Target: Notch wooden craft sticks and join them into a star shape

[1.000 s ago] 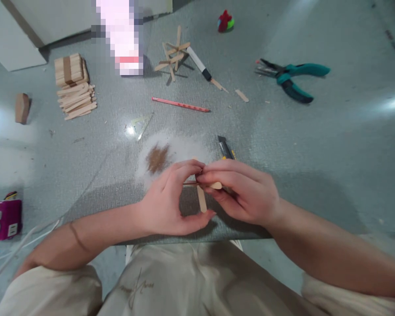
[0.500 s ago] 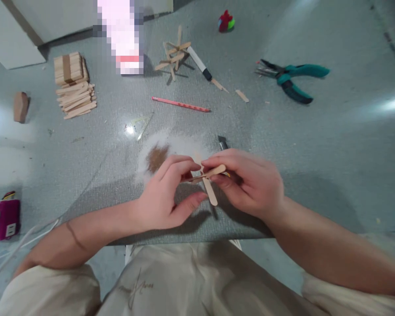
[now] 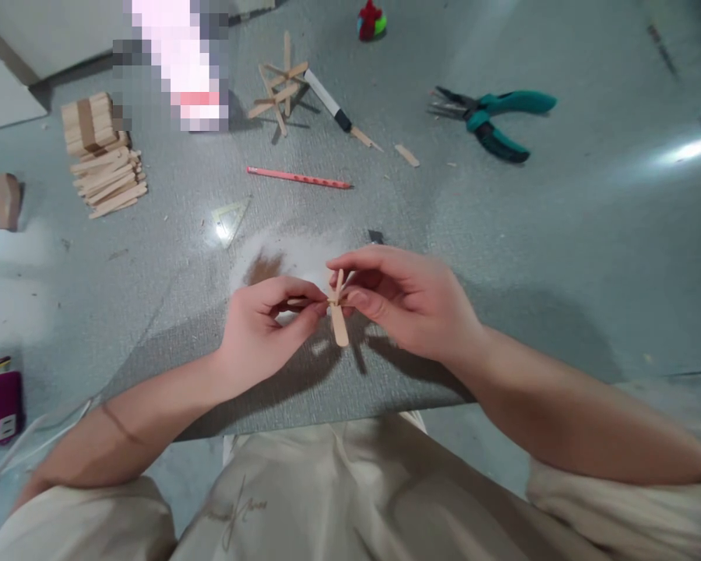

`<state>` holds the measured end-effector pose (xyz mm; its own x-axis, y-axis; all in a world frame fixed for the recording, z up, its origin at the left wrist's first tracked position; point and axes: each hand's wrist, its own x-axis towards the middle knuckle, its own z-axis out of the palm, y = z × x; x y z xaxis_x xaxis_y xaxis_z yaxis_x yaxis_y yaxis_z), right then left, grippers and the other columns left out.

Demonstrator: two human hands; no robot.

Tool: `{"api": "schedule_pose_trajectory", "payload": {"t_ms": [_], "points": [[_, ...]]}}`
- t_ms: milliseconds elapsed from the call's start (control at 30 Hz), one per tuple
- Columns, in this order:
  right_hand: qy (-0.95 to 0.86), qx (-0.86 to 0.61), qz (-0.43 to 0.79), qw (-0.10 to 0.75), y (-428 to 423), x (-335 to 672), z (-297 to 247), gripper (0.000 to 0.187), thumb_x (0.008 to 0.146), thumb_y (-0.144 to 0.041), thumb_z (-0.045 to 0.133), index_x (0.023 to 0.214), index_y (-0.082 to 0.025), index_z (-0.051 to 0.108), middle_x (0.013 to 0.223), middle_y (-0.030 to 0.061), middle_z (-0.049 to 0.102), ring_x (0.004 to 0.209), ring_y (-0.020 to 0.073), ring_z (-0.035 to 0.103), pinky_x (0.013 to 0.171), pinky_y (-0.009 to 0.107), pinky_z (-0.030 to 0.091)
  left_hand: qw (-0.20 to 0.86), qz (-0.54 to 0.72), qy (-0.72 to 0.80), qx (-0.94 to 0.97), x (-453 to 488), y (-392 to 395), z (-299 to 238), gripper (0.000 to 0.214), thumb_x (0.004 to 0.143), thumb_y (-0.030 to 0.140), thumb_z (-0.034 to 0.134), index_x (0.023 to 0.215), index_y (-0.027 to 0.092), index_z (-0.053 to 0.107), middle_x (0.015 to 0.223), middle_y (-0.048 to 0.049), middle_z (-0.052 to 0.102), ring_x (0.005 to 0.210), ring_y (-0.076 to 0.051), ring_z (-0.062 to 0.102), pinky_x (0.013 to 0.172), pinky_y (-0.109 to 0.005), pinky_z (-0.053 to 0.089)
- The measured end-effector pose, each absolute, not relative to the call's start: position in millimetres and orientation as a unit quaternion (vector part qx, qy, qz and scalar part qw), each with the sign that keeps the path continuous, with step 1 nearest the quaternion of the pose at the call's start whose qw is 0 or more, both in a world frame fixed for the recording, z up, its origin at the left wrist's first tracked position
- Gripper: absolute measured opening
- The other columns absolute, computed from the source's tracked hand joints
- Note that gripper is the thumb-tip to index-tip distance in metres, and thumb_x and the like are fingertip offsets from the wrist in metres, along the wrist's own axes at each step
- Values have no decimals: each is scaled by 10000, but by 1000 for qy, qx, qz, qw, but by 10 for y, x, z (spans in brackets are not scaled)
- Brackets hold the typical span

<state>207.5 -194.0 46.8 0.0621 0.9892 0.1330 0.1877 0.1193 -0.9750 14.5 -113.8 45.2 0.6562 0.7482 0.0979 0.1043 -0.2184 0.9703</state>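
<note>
Between my two hands, near the table's front edge, is a small cross of joined popsicle sticks [image 3: 339, 327]. The thumb and fingers of my left hand [image 3: 272, 323] pinch its left arm close to the joint. My right hand [image 3: 412, 300] grips the right side with thumb and fingers, hiding part of the sticks. One stick's rounded end points down toward me, and a narrow stick rises from the crossing. Behind my right hand the dark tip of a cutter [image 3: 376, 236] shows. A patch of white and brown dust [image 3: 267, 265] lies behind my left hand.
Popsicle stick piles [image 3: 108, 175] lie at the left. At the back are joined sticks [image 3: 280, 93], a white-handled knife [image 3: 327, 97] and a red toy [image 3: 371, 22]. A pink pencil [image 3: 297, 178], a set square [image 3: 229, 220] and green pliers [image 3: 502, 125] lie farther in. A purple box [image 3: 3, 405] stands left.
My hands have turned the stick cross, and my left thumb has closed onto it. The camera view has shifted, so the table things appear farther left and mostly higher.
</note>
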Motion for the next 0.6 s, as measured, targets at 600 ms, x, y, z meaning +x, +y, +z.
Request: {"api": "schedule_pose_trajectory", "payload": {"t_ms": [600], "points": [[-455, -570, 418, 541, -1950, 2038, 446, 120, 789, -165, 808, 790, -234, 709, 753, -18, 747, 692, 147, 737, 691, 270, 647, 550, 296, 299, 722, 130, -1123, 459, 66, 830, 122, 723, 876, 167, 739, 827, -22, 769, 739, -110, 729, 711, -197, 613]]}}
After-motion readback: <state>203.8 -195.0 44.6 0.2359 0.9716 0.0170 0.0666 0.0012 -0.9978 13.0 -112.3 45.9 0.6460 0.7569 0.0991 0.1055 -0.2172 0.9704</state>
